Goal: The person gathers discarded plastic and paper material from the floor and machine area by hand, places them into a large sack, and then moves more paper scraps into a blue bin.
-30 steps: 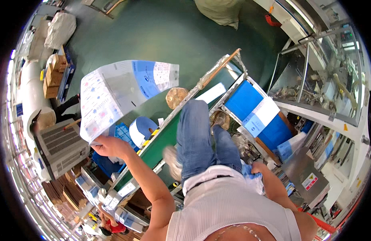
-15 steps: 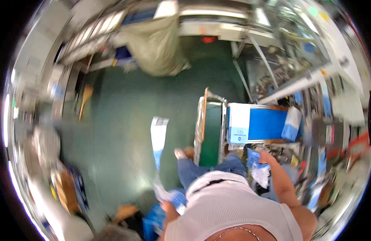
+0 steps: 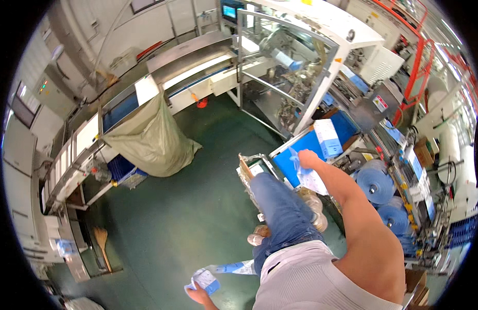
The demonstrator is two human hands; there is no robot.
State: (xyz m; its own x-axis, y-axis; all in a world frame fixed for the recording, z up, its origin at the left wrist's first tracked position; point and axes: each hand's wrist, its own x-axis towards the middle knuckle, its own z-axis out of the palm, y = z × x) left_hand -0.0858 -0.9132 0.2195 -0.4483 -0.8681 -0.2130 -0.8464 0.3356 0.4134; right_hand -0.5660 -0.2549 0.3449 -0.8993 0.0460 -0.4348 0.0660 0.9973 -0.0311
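My left hand (image 3: 199, 294), low at the near side, is closed round a crumpled bundle of white and blue plastic film (image 3: 207, 281). A strip of that film (image 3: 244, 266) trails from it toward my legs. My right arm stretches forward, and my right hand (image 3: 307, 159) grips a loose piece of blue and white film (image 3: 312, 181) at the near edge of the blue conveyor belt (image 3: 289, 166). Just beyond that hand, a white and blue package (image 3: 327, 138) lies on the belt. My fingers partly hide where each piece is gripped.
A glass-doored machine (image 3: 285, 67) stands behind the belt. Large blue film rolls (image 3: 374, 183) are at my right. A low metal frame (image 3: 247, 173) stands by my leg. Across the green floor (image 3: 197, 206), a beige cloth (image 3: 158, 139) hangs from a bench, and a broom (image 3: 102, 243) lies far left.
My view has turned toward the machine side. My right hand has moved from beside my lap to the belt, still holding film. The strip from my left hand now trails toward my legs.
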